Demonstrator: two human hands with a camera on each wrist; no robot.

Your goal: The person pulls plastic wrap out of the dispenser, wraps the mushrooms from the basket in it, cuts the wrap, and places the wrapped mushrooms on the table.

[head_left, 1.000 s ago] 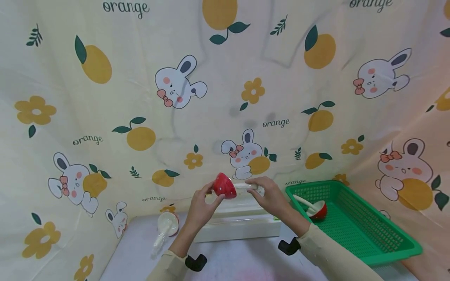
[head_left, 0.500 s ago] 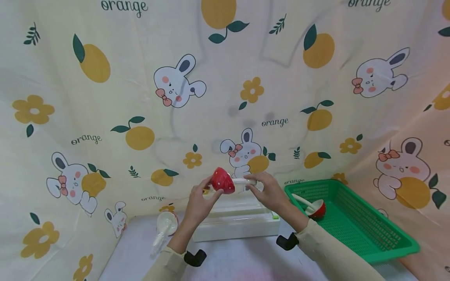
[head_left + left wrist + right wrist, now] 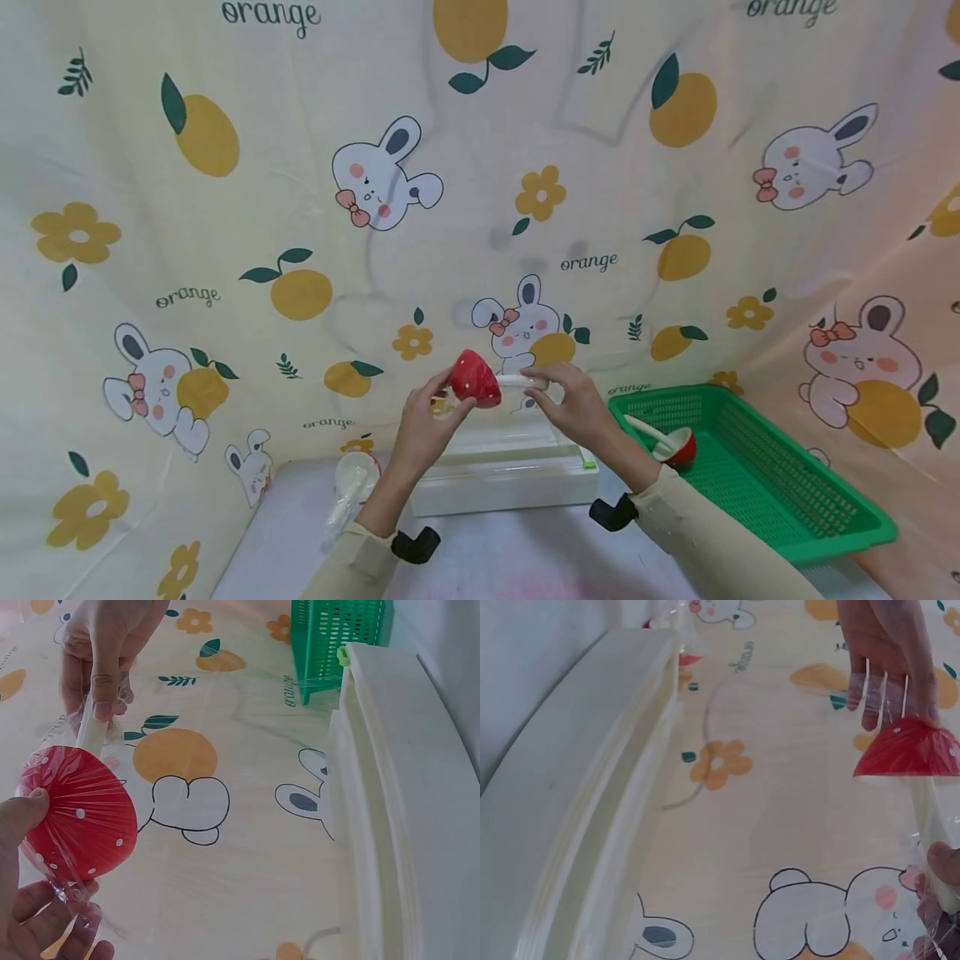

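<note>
Both hands hold up one ladle (image 3: pixel 476 380) with a white-dotted red bowl and a white handle, above and behind the white box. Clear film covers it; creases gather on the red bowl (image 3: pixel 88 814) in the left wrist view. My left hand (image 3: pixel 422 432) grips the bowl, thumb on its near side and fingers round the far side. The right hand (image 3: pixel 576 408) pinches the white handle (image 3: pixel 924 806) near its end, where loose film bunches. The bowl's inside faces right, mostly hidden in the head view.
The long white box (image 3: pixel 506 493), with a small green piece (image 3: pixel 588 460) at its right end, stands on the table. A film-wrapped ladle (image 3: pixel 357 477) lies left. At right, a green basket (image 3: pixel 795 508) holds another red-and-white ladle (image 3: pixel 681 450). Patterned cloth hangs behind.
Both hands have lifted the ladle slightly in the head view, keeping the same holds on bowl and handle. The box, basket and other ladles have stayed in place.
</note>
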